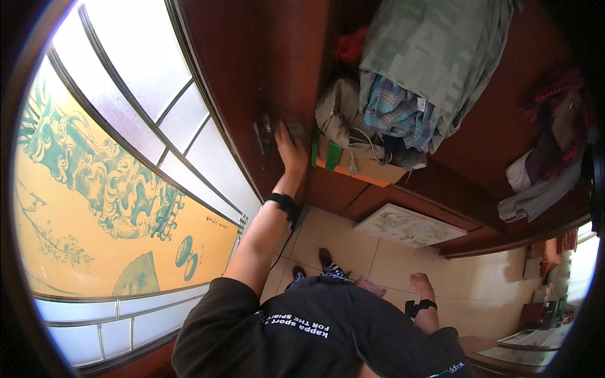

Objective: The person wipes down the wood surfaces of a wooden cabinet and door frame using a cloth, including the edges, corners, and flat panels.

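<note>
My left hand [290,150] reaches up against the dark red-brown wooden door [246,61], right beside a small metal handle or lock [265,127]. Its fingers are blurred and partly in shadow, so the grip is unclear. Just right of it, inside an open wooden wardrobe, bunch a khaki garment with a cord [338,113], a blue plaid shirt [394,106] and a large grey-green garment with pale lettering [439,56]. Under them sits a cardboard box [368,167] with green tape. Low at my right side, my right hand [420,283] hangs with curled fingers, nothing visible in it.
A white picture panel [411,226] leans against the wardrobe base on the tiled floor [326,227]. More clothes [543,189] lie in the right compartment. Left stands a framed partition [104,189] with frosted panes and a printed vase. A pinkish item [371,287] lies near my feet.
</note>
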A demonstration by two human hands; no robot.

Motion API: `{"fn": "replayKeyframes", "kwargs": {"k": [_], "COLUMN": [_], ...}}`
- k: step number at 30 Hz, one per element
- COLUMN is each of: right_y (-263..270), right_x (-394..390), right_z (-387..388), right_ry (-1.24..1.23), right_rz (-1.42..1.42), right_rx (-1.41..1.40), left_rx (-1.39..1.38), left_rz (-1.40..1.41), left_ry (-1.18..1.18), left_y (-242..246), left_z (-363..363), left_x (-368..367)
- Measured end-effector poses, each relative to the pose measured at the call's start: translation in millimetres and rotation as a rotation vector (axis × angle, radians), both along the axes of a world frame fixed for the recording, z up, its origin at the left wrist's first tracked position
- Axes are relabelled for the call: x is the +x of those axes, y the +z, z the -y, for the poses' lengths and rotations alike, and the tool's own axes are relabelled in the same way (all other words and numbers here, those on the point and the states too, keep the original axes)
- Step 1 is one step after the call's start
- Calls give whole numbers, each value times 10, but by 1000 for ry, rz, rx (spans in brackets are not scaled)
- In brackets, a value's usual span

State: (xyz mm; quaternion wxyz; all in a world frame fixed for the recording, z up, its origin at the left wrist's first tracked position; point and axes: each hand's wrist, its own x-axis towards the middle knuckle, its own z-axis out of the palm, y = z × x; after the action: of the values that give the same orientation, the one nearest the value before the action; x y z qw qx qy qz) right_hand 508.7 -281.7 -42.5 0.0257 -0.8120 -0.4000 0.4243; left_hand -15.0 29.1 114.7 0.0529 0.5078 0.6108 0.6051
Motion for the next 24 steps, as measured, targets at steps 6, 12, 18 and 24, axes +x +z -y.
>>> {"fn": "replayKeyframes", "kwargs": {"k": [6, 12, 18, 24], "right_y": [-159, -241, -24, -411], "right_x": [298, 367, 377, 972], "right_z": [329, 508, 284, -13], "right_ry": [21, -63, -9, 36], "right_rz": [57, 13, 81, -15], "right_rx": [-14, -70, -185, -57], "left_rx": [375, 248, 121, -103], "left_rz": [-111, -156, -74, -113], "left_ry": [63, 109, 155, 163], "left_y": [1464, 1295, 784, 198], "left_z": [-409, -557, -427, -401], "left_x": [-229, -177, 146, 411]}}
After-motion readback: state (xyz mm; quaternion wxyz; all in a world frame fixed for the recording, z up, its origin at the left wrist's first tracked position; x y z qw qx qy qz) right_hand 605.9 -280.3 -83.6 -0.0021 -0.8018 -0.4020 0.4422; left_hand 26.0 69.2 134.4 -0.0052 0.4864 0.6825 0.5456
